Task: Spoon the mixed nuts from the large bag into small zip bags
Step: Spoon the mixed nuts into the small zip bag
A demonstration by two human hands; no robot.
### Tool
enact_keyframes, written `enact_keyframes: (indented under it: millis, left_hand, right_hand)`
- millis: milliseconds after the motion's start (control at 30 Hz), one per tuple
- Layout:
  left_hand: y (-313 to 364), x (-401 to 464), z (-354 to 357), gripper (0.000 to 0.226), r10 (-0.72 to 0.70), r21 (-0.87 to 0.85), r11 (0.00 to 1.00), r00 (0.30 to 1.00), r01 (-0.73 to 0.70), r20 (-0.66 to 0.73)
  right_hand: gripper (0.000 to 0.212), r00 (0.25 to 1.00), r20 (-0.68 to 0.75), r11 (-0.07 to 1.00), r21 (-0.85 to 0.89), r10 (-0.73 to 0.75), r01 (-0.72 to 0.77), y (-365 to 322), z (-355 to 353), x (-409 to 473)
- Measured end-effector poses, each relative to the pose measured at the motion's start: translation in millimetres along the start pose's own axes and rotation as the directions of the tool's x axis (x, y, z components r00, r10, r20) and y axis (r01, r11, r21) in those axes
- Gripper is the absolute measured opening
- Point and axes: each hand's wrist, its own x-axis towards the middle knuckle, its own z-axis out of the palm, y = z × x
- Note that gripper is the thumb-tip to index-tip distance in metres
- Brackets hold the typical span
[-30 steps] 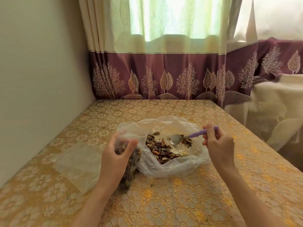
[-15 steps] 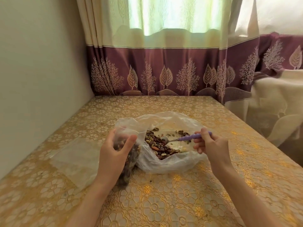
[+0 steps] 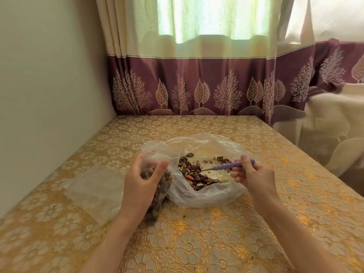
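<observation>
Inside the clear large bag [image 3: 204, 196] — brown mixed nuts [image 3: 194, 174]; fingers [image 3: 239, 174] pinch purple spoon [image 3: 226, 166].

The left hand [image 3: 139, 186] is gripping a small zip bag [image 3: 157, 186] partly filled with nuts, holding it upright against the large bag [image 3: 206, 192] mid-table. The right hand [image 3: 254, 174] is pinching the purple spoon [image 3: 226, 166], its bowl digging into the mixed nuts [image 3: 195, 174]. An empty zip bag [image 3: 94, 190] is lying flat near the table's [image 3: 216, 243] left edge.
</observation>
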Motion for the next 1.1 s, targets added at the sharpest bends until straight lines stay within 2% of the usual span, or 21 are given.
enact_keyframes:
  millis: [233, 433, 533, 733, 900, 1100]
  left_hand:
    - [0, 0, 0, 0.062, 0.013, 0.028, 1.000, 1.000, -0.012, -0.010]
    - [0, 0, 0, 0.063, 0.005, 0.029, 1.000, 1.000, -0.005, -0.019]
    - [0, 0, 1, 0.062, 0.009, 0.045, 0.999, 1.000, -0.008, -0.025]
    - [-1, 0, -1, 0.073, -0.010, 0.059, 0.998, 1.000, 0.011, -0.019]
    - [0, 1, -1, 0.063, -0.037, -0.002, 0.999, 0.999, 0.037, 0.013]
    - [-4, 1, -1, 0.064, -0.052, -0.025, 0.998, 0.998, 0.052, 0.018]
  right_hand:
    - [0.038, 0.998, -0.053, 0.997, 0.072, 0.037, -0.033, -3, 2, -2]
    - [0.031, 0.993, -0.079, 0.987, 0.143, 0.083, -0.071, -3, 1, 1]
    - [0.030, 0.996, -0.067, 0.986, 0.161, 0.064, -0.052, -5, 1, 0]
    - [0.028, 0.999, -0.045, 0.968, 0.251, 0.002, 0.009, -26, 8, -3]
    - [0.032, 0.999, 0.021, 0.943, 0.331, -0.049, 0.040, -48, 22, -11]
    - [0.029, 0.980, 0.129, 0.951, 0.289, -0.151, 0.108, -54, 39, -29]
